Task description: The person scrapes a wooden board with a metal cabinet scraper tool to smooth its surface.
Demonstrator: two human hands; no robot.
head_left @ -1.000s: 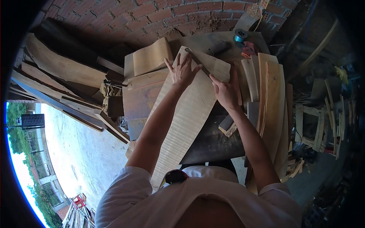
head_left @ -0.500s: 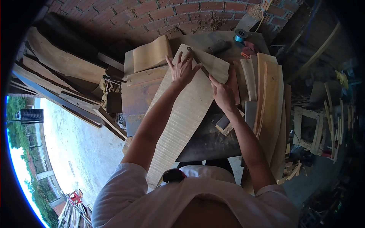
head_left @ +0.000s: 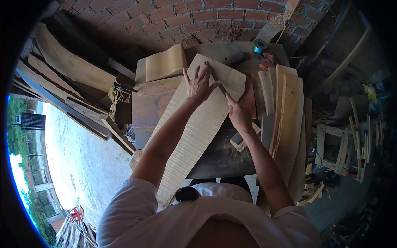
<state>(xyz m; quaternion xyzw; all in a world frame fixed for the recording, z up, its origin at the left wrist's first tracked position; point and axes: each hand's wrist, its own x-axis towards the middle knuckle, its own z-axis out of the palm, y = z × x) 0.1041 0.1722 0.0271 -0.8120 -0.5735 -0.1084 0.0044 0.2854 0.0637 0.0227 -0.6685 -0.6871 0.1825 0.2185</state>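
Note:
A long, pale wooden board (head_left: 188,140) with rippled grain runs diagonally from the workbench's far side down to my body. My left hand (head_left: 198,86) lies on its upper part, fingers spread, thumb beside a slim dark tool. My right hand (head_left: 240,113) is closed around the near end of this hooked tool (head_left: 217,77). Its curled tip rests at the board's far end, just beyond my left fingers. Part of the handle is hidden in my right fist.
The dark workbench (head_left: 223,163) carries a curved wood block (head_left: 166,63), a spool of blue line (head_left: 259,46) and a small dark-topped block (head_left: 245,136). Curved planks (head_left: 287,120) stand at right; more boards (head_left: 70,58) lean at left. A brick wall (head_left: 202,18) rises behind.
The camera view has shifted slightly. The hooked tool and my right hand have come a little toward me along the board. My left hand stays spread on the wood.

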